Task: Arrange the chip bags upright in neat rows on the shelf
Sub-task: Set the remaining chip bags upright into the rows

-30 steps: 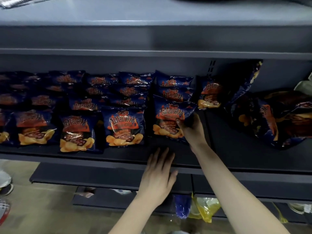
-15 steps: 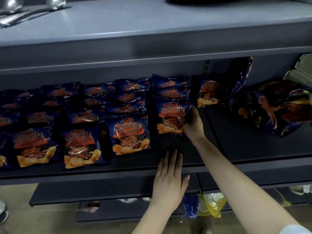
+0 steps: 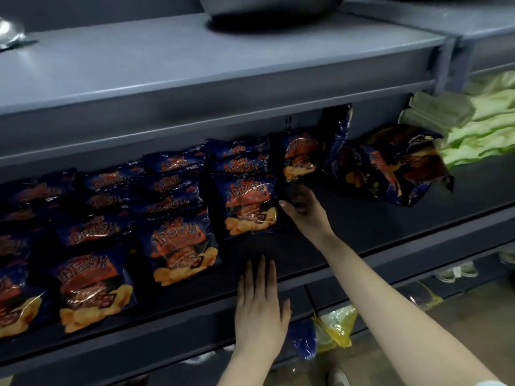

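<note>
Rows of chip bags, dark blue with orange print, are seen on the left half of a dark shelf. Each row runs from the front edge toward the back wall, and the bags are stood upright, leaning slightly backward.

Near the middle, the left hand is laid flat on the shelf's front edge, palm down, fingers straight and close together, with nothing held. Just above it, the front bag of the rightmost row is stood facing forward. Its right edge is gripped by the right hand, whose thumb lies toward the bag's face and whose fingers are curled behind it.

Behind that hand, a single bag is stood upright near the back wall, apart from the rows. Further right, a loose heap of bags is tumbled at mixed angles. At the far right, pale green packs are stacked.

Above, a grey upper shelf carries a dark pan. Below the hands, a yellow bag is visible.
</note>
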A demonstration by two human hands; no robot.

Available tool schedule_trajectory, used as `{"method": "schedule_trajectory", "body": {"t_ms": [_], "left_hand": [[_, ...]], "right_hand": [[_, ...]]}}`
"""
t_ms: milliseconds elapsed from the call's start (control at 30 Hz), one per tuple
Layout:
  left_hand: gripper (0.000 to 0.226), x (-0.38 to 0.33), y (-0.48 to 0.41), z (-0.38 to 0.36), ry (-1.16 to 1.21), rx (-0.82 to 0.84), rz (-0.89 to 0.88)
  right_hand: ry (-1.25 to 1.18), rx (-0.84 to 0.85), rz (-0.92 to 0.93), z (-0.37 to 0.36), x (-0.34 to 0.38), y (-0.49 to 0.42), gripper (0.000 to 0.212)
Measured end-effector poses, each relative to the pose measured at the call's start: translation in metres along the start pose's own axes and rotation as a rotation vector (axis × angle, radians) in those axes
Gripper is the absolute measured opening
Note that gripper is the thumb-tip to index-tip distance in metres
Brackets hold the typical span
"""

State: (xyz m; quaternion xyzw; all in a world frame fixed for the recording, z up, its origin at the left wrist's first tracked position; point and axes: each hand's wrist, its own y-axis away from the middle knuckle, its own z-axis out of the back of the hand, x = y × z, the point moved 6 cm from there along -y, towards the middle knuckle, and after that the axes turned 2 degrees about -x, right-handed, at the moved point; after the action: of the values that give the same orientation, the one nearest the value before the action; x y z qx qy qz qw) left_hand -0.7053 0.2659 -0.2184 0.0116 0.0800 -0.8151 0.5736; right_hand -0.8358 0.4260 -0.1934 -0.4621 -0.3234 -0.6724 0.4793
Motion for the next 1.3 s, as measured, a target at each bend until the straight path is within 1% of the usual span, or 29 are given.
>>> {"method": "schedule_trajectory", "body": {"t_ms": [100,167,267,333,467,533,600,667,767,833,933,1033,1100,1200,1300], "left_hand": [[0.077,-0.002,-0.003,-0.001,0.017,0.016,0.020],[0.075,-0.007,-0.007,-0.002,0.072,0.022,0.002],[0.073,-0.015,-0.022,0.000,0.243,0.019,-0.019],[0.071,-0.026,-0.037,0.010,0.373,-0.018,-0.029],[0.066,-0.055,-0.073,0.036,0.681,-0.098,-0.041],[0.065,-0.069,-0.097,0.045,0.775,-0.111,-0.026],[0.065,-0.080,-0.127,0.056,0.782,-0.158,-0.021],[0.065,-0.085,-0.161,0.067,0.794,-0.208,-0.016],[0.069,-0.093,-0.212,0.078,0.882,-0.223,0.027],[0.074,-0.099,-0.239,0.081,0.857,-0.258,0.069],[0.078,-0.106,-0.268,0.075,0.827,-0.241,0.153],[0.081,-0.112,-0.283,0.067,0.887,-0.222,0.230],[0.082,-0.114,-0.287,0.065,0.876,-0.229,0.256],[0.074,-0.107,-0.293,0.069,0.868,-0.253,0.285],[0.057,-0.096,-0.296,0.083,0.899,-0.326,0.259]], "right_hand": [[-0.009,-0.029,-0.010,0.027,-0.012,0.007,0.055],[-0.007,-0.055,-0.013,0.046,-0.015,0.011,0.047],[0.007,-0.083,0.018,0.069,-0.012,0.015,0.035],[-0.010,-0.086,0.045,0.085,-0.008,0.019,0.028],[-0.056,-0.013,0.118,0.117,0.002,0.028,0.019],[-0.070,0.027,0.151,0.136,0.005,0.031,0.016],[-0.107,0.024,0.164,0.158,0.006,0.032,0.015],[-0.134,-0.023,0.164,0.181,0.006,0.031,0.015],[-0.118,-0.107,0.177,0.211,-0.001,0.027,0.014],[-0.092,-0.136,0.187,0.224,-0.006,0.025,0.016],[-0.075,-0.130,0.188,0.236,-0.014,0.020,0.016],[-0.065,-0.108,0.177,0.245,-0.021,0.016,0.014],[-0.056,-0.082,0.165,0.249,-0.024,0.011,0.012],[-0.051,-0.049,0.162,0.251,-0.025,0.004,0.013],[-0.046,-0.034,0.185,0.248,-0.023,-0.003,0.011]]}}
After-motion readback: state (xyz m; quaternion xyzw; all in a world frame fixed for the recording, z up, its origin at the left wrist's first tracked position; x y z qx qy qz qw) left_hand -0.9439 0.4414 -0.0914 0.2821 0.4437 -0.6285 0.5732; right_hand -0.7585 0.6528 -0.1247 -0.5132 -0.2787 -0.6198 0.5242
